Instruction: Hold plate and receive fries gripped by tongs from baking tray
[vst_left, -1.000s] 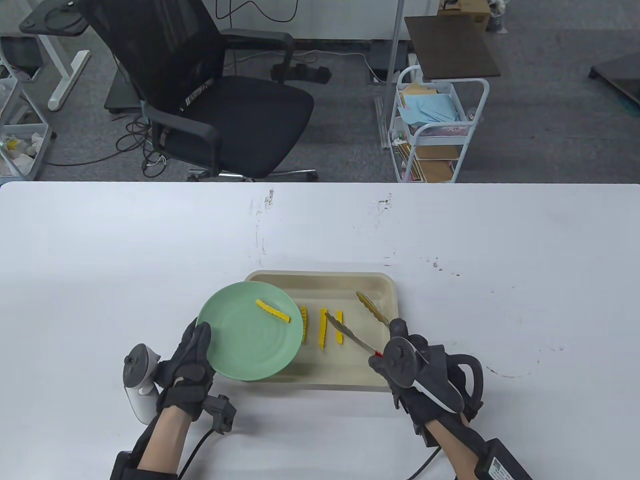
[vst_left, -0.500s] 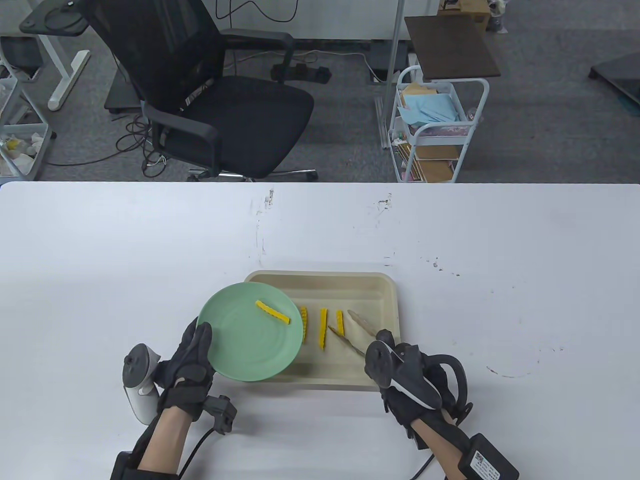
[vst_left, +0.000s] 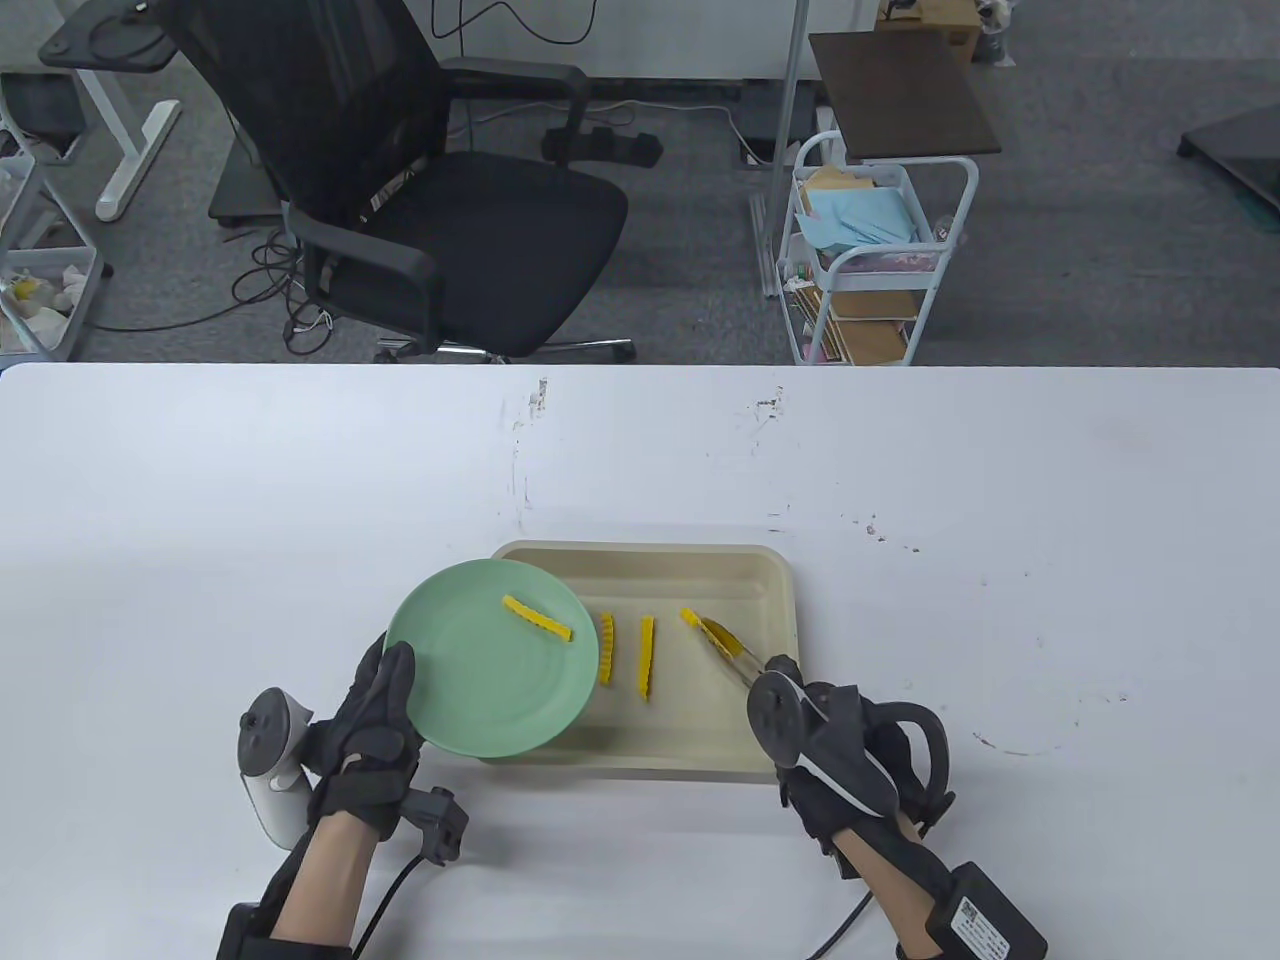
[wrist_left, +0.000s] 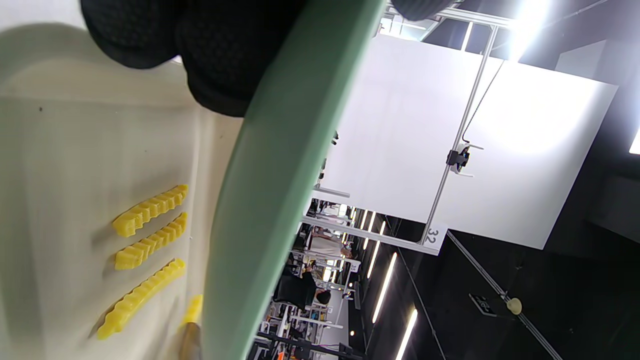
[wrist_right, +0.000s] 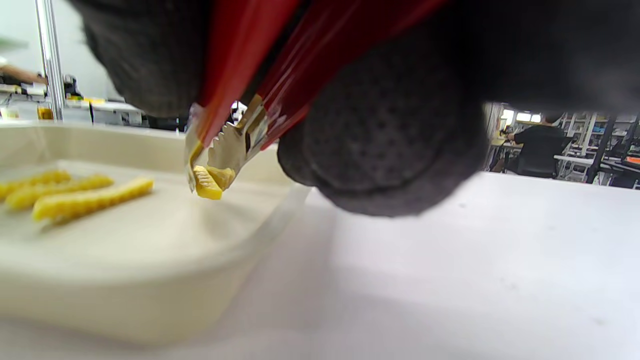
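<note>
My left hand (vst_left: 375, 725) grips the near-left rim of a green plate (vst_left: 480, 680) and holds it over the left end of the beige baking tray (vst_left: 770, 590). One yellow crinkle fry (vst_left: 536, 617) lies on the plate. My right hand (vst_left: 815, 745) holds red-handled metal tongs (vst_left: 728, 647), closed on a fry (vst_left: 690, 617) lifted above the tray; the right wrist view shows the fry (wrist_right: 207, 184) pinched in the tong tips (wrist_right: 225, 150). Two fries (vst_left: 646, 655) lie in the tray. The left wrist view shows the plate's edge (wrist_left: 280, 165) and tray fries (wrist_left: 150, 210).
The white table (vst_left: 200, 520) surrounds the tray. A black office chair (vst_left: 420, 200) and a white cart (vst_left: 870, 250) stand beyond the table's far edge.
The tongs closed on the rightmost tray fry and lifted it, tips swinging up and left. My right hand shifted slightly. The plate moved a little to the left.
</note>
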